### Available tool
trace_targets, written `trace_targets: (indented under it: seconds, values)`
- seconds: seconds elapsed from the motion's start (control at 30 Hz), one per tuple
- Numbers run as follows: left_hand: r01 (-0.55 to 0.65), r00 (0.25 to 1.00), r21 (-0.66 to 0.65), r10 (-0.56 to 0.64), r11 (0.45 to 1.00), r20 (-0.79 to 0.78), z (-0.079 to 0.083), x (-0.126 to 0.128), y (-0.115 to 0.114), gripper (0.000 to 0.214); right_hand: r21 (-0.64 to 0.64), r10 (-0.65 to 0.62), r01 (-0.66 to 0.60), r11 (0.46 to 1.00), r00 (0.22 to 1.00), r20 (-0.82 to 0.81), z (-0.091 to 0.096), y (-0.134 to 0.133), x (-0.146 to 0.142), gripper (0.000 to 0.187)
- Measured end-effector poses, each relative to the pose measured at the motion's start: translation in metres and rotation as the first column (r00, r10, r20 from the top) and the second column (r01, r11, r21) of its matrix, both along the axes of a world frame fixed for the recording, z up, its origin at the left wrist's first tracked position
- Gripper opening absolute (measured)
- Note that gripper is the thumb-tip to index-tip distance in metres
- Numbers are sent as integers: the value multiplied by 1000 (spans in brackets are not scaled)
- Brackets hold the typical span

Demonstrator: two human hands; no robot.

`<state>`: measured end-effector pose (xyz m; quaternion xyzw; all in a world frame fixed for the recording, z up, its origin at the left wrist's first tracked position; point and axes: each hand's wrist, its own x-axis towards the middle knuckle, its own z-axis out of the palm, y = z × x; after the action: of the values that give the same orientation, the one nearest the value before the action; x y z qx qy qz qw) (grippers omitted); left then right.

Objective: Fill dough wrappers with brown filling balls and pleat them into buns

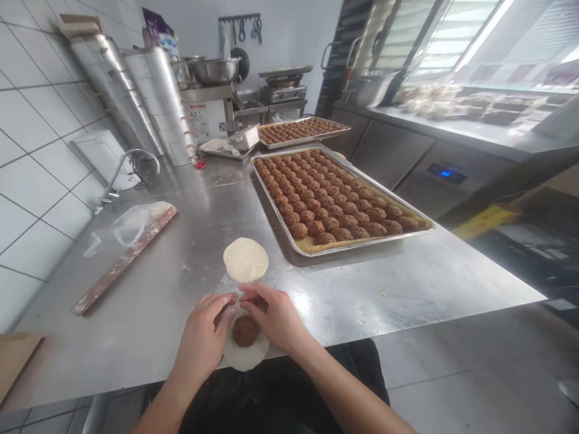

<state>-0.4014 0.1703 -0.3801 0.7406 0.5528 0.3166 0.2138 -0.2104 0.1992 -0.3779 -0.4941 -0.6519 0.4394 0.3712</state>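
Near the front edge of the steel table lies a thin round dough wrapper (246, 360) with a brown filling ball (245, 331) on it. My left hand (204, 330) is curled at its far left side, with thumb and fingertips pinched at the dough edge. Opposite it, my right hand (275, 316) pinches the far right edge, its fingertips almost meeting those of the left. The fingers partly hide the wrapper's far rim. Just beyond my hands a stack or single dough round (245, 259) lies flat; which it is I cannot tell.
A large tray (366, 244) of filling balls stands to the right, with another filled tray (337, 128) behind it. On the left are a floury wooden strip (124, 262), a plastic bag (131, 224) and a faucet (131, 154). Tall metal stacks (158, 102) lean by the wall.
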Motion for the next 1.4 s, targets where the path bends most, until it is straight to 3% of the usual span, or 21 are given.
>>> trace_targets:
  seconds: [0.07,0.17,0.3,0.4,0.53,0.7,0.8,0.93,1.03,1.13,1.3,1.4]
  values:
    - [49,998,-111,-43,993,53,3,-2,13,20,11,-24,24,1000,999,27,-1,-5,2,25]
    - [50,996,-150,-38,987,81,6,-1,19,19,76,-85,78,994,991,102,-6,-19,4,23]
    - [53,994,-119,-41,991,102,10,6,3,20,225,-141,99,969,973,181,-12,-35,1,19]
    - [83,995,-46,-80,995,67,8,11,-13,19,262,-150,82,962,957,250,-14,-36,-2,15]
    - [104,995,108,-104,989,-7,-5,15,-24,17,222,-138,81,972,956,257,-11,-31,-1,18]
    - [82,996,100,-80,992,-29,-13,12,-20,34,153,-41,25,988,994,101,-9,-39,3,27]
    - [86,996,143,-85,986,-18,-12,12,-19,21,144,-36,31,989,999,31,-11,-45,6,24]
    - [129,992,183,-124,975,-38,-8,12,-18,14,52,-164,164,985,986,10,-10,-43,7,17]
    - [177,983,130,-169,976,-68,-5,11,-15,24,38,-149,151,988,987,-57,-7,-44,6,23]
    - [208,975,125,-195,970,-108,-2,11,-13,30,110,-71,80,991,994,-86,-9,-49,7,22]
    - [199,978,222,-178,955,-111,0,13,-13,17,38,-214,216,976,975,-62,-12,-51,7,15]
    - [225,971,199,-203,954,-124,0,12,-12,26,39,-187,193,981,976,-110,-13,-53,4,20]
